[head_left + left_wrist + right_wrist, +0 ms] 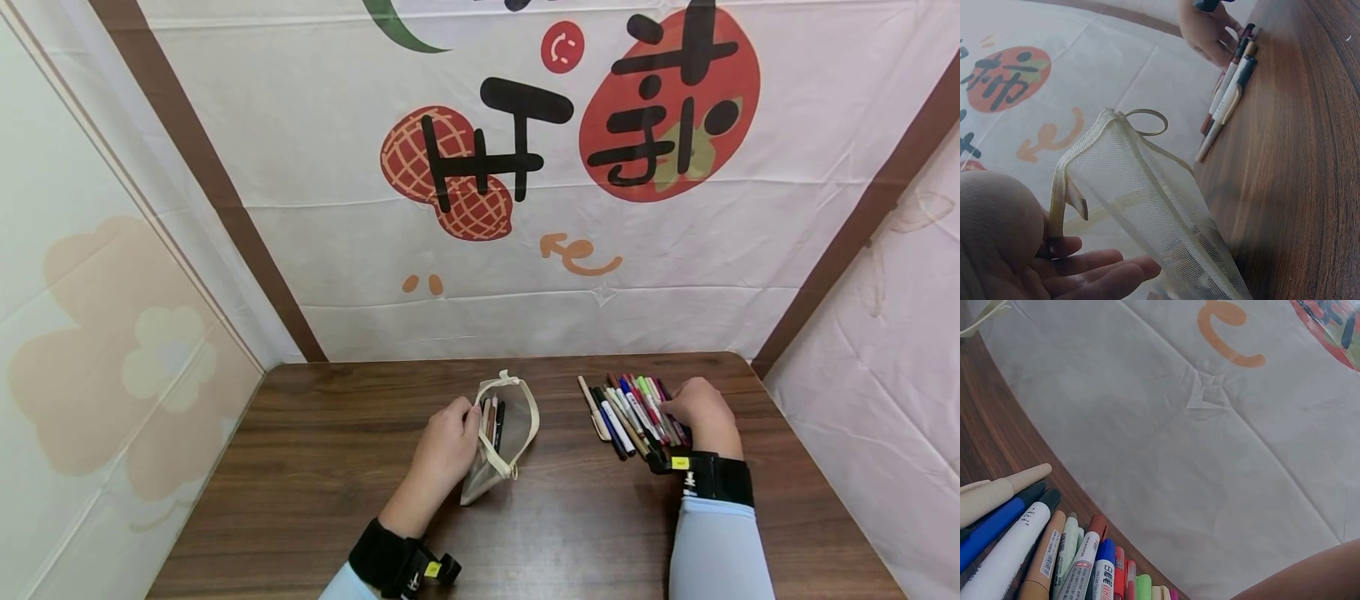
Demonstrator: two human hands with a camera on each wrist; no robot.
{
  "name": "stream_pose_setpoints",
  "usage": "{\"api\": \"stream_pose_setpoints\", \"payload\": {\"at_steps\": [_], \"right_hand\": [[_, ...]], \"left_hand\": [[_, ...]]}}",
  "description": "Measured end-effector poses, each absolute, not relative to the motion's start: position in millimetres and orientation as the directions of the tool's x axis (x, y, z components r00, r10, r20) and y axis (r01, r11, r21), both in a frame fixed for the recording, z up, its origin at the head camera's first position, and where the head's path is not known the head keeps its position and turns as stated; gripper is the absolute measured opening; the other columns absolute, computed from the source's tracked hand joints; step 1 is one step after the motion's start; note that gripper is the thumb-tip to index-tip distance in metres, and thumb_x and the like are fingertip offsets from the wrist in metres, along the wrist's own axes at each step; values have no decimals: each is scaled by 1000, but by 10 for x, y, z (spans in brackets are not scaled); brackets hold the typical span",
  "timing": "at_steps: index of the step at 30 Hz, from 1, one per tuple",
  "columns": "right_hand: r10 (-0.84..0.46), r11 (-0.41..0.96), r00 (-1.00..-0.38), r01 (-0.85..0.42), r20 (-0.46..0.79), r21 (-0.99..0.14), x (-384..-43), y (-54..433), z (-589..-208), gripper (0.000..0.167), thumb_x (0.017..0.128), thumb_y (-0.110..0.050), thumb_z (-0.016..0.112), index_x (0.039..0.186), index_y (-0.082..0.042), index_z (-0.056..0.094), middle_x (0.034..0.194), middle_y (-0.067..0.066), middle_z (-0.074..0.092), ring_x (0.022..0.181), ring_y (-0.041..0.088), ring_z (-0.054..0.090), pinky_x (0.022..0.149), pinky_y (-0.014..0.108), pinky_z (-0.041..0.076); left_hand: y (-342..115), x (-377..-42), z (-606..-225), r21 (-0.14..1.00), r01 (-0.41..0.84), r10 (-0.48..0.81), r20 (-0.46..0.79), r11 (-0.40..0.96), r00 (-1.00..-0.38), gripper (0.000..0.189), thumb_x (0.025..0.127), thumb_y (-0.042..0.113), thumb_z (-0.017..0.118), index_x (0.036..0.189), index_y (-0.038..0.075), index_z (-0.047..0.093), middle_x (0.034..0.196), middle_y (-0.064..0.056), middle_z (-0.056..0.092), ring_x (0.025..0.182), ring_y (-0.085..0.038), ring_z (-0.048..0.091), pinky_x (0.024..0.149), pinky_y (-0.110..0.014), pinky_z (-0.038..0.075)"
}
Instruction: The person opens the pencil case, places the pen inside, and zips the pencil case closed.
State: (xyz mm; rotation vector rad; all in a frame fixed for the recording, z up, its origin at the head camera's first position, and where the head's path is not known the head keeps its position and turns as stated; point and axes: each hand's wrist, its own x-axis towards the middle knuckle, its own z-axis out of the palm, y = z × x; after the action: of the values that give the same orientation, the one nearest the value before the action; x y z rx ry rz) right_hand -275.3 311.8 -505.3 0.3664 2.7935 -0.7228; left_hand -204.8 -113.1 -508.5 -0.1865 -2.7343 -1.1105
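Note:
A cream mesh pouch (517, 425) stands on the table with its mouth spread and a few pens (492, 419) inside. My left hand (447, 442) pinches its rim between thumb and index finger; in the left wrist view the other fingers (1097, 272) stretch out beside the mesh. To the right lies a row of markers and pens (630, 412) in many colours. My right hand (703, 410) is at the row's right end, its fingertips down among the markers; I cannot tell whether they pinch one. The right wrist view shows markers (1082, 565) side by side, with most of that hand out of frame.
The brown wooden table (337, 467) ends at a white printed cloth (360, 325) behind it. More cloth hangs on the left and right sides. A beige pen (594, 408) lies at the row's left end, nearest the pouch.

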Motion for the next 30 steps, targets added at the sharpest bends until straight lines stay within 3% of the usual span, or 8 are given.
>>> {"api": "stream_pose_setpoints", "payload": {"at_steps": [6,11,17,24,30], "right_hand": [[222,825,-937,328,-269,-461,-2770,3150,-5068,31,106,-23,77,115,6,81,124,33,77,103,40,75,93,59,63],[235,811,-935,339,-264,-477,-2772,3170,-5081,28,108,-19,72,116,7,81,123,33,77,105,42,73,94,61,62],[230,826,-932,340,-282,-451,-2775,3187,-5060,36,110,-18,65,130,9,76,141,36,70,127,55,68,105,67,59],[279,805,-928,366,-246,-468,-2758,3171,-5022,38,109,-20,65,131,9,76,140,36,71,120,50,72,98,63,62],[268,778,-943,334,-198,-532,-2752,3102,-4969,42,112,-21,63,140,9,71,147,38,66,127,52,69,106,67,58]], "left_hand": [[-1131,-2046,-5085,676,180,46,212,715,-976,29,117,18,56,90,11,62,73,-3,54,69,-19,54,65,-36,47],[-1130,-2045,-5087,676,181,49,209,715,-977,29,118,19,56,91,11,62,73,-3,54,69,-18,53,65,-36,47],[-1128,-2043,-5085,675,180,48,210,715,-977,29,118,19,56,90,11,62,73,-3,53,68,-18,53,64,-36,46],[-1128,-2042,-5088,677,183,48,213,713,-976,29,118,19,55,91,11,62,73,-3,53,68,-18,53,64,-36,46],[-1131,-2045,-5097,679,180,47,210,712,-977,29,118,19,55,91,11,61,73,-3,53,68,-18,53,64,-36,46]]}}
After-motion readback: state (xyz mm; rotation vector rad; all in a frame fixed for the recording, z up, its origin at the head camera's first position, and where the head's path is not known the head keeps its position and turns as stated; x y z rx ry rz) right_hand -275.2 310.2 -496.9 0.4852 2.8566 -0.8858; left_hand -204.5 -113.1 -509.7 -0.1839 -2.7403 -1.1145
